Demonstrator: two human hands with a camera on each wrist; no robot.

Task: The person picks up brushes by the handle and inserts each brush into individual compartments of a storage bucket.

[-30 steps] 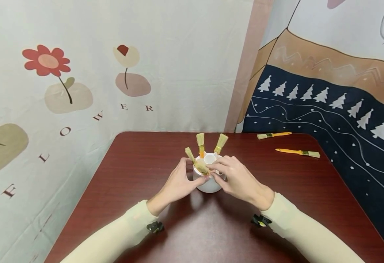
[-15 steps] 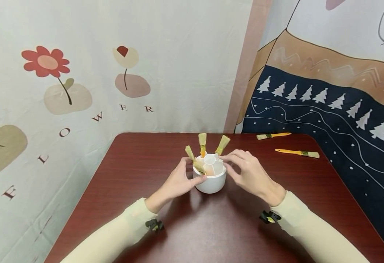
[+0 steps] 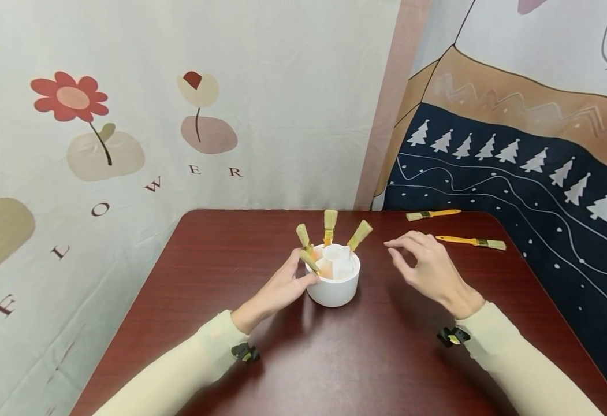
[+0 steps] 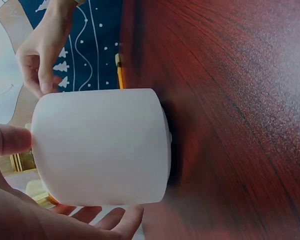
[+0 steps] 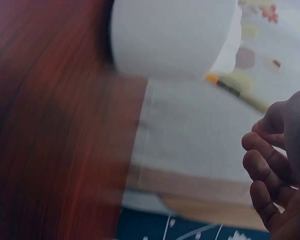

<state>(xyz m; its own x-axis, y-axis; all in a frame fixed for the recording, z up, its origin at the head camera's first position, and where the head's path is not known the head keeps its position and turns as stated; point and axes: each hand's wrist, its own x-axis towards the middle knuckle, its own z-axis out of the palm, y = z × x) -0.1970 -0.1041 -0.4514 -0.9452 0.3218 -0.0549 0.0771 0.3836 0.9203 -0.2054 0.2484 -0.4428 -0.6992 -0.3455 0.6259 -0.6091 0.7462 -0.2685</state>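
A white round holder (image 3: 333, 293) with inner compartments stands on the table, several paintbrushes in it with bristles up. One brush (image 3: 330, 224) leans at the back, another (image 3: 360, 234) tilts to the right, and a front brush (image 3: 310, 261) slants near the left thumb. My left hand (image 3: 277, 292) holds the holder's left side, thumb at the front rim and fingers round the wall, as the left wrist view shows. My right hand (image 3: 433, 271) is in the air right of the holder, fingers loosely bent, holding nothing, near a lying paintbrush (image 3: 472, 240).
A second loose paintbrush (image 3: 432, 214) lies by the back edge of the dark red table (image 3: 220, 254). Printed cloths hang behind the table and along its right side.
My right hand has left the holder and moved right, toward the loose brushes. The holder has turned somewhat, its back brushes shifting right. My left hand stays at its side.
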